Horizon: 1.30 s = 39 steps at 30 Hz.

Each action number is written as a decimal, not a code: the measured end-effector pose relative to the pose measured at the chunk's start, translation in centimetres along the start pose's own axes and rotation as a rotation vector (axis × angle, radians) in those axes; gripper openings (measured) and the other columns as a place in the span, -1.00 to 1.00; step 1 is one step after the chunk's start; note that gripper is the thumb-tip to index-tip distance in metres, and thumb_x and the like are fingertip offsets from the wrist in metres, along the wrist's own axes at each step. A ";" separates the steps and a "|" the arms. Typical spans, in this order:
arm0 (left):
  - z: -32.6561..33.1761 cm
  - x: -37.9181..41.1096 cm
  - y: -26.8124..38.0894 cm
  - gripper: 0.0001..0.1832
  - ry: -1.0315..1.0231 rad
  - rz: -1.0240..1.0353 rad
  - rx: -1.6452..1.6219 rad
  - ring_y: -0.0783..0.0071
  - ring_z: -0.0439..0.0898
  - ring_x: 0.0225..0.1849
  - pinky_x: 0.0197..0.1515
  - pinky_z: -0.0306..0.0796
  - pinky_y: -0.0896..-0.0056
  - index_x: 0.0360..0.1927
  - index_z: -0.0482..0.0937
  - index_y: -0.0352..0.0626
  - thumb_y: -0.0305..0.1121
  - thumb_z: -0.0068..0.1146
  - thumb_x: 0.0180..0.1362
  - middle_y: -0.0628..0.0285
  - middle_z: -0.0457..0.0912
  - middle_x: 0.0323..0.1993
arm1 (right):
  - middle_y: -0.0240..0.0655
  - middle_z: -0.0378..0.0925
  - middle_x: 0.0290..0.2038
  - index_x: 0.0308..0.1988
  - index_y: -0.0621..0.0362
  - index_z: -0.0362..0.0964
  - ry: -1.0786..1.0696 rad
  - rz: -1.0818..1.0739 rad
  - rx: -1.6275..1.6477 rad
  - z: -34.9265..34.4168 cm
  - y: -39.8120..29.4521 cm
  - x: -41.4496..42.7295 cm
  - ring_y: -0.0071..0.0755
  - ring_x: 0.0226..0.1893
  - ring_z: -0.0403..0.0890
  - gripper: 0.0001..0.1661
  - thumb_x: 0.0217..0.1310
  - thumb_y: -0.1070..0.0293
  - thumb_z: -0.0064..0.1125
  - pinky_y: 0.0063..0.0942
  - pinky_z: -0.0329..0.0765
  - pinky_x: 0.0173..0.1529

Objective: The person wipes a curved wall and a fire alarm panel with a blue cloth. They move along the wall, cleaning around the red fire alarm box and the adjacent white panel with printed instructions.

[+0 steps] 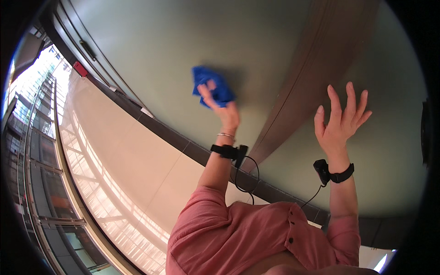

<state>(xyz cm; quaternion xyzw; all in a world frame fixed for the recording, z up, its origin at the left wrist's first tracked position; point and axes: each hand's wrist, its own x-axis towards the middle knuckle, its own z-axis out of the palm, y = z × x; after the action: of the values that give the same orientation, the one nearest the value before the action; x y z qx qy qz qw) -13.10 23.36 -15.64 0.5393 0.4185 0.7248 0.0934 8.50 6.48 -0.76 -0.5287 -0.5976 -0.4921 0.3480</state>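
A crumpled blue cloth (218, 84) is spread under the fingers of my left hand (227, 111), which holds it against a smooth grey-green wall panel (165, 44). The cloth and fingers look slightly blurred. My right hand (338, 125) is raised with its fingers apart and holds nothing. It is in front of another grey-green panel (302, 172); whether it touches the surface I cannot tell. Between the two panels runs a brown strip (292, 106) with a thin dark seam.
Black straps with small devices (227, 151) and cables are on both wrists. Dark edging (165, 134) borders the glossy beige floor (137, 161). To the left are a door handle (87, 50), a red box (80, 69) and a metal railing (37, 137) beside a drop.
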 end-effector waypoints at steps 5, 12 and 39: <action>-3.0 -8.4 -14.4 -0.09 0.214 -0.998 -0.338 0.23 0.21 0.34 0.37 0.09 0.22 0.44 -0.08 -0.31 0.23 -0.15 0.33 0.03 0.15 0.39 | -0.20 0.28 0.31 0.15 -0.15 0.46 0.025 -0.015 -0.009 0.4 -0.7 0.5 0.22 0.37 0.15 -0.48 0.15 0.21 0.09 0.10 -0.49 0.44; -1.6 -16.2 -7.0 -0.17 -0.087 -1.437 -0.753 0.24 0.44 0.16 0.19 0.33 0.18 0.34 0.19 -0.12 0.36 -0.23 0.27 0.26 0.41 0.22 | -0.19 0.27 0.32 0.14 -0.12 0.47 0.025 -0.023 -0.038 0.2 -0.3 0.1 0.23 0.36 0.15 -0.50 0.17 0.19 0.10 0.09 -0.46 0.44; -1.7 -16.5 0.2 -0.11 -0.207 -1.435 -1.079 0.15 0.12 0.45 0.40 0.07 0.27 0.48 0.00 -0.08 0.39 -0.39 0.30 0.26 0.05 0.49 | -0.27 0.31 0.29 0.11 -0.24 0.50 0.041 -0.010 -0.044 0.4 -1.0 0.4 0.18 0.35 0.19 -0.50 0.11 0.20 0.08 0.07 -0.46 0.46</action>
<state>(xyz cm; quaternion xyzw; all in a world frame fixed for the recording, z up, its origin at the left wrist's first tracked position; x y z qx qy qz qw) -7.88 12.69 -27.24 0.0942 0.2470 0.5380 0.8004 7.51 7.04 -0.75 -0.5229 -0.5821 -0.5177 0.3460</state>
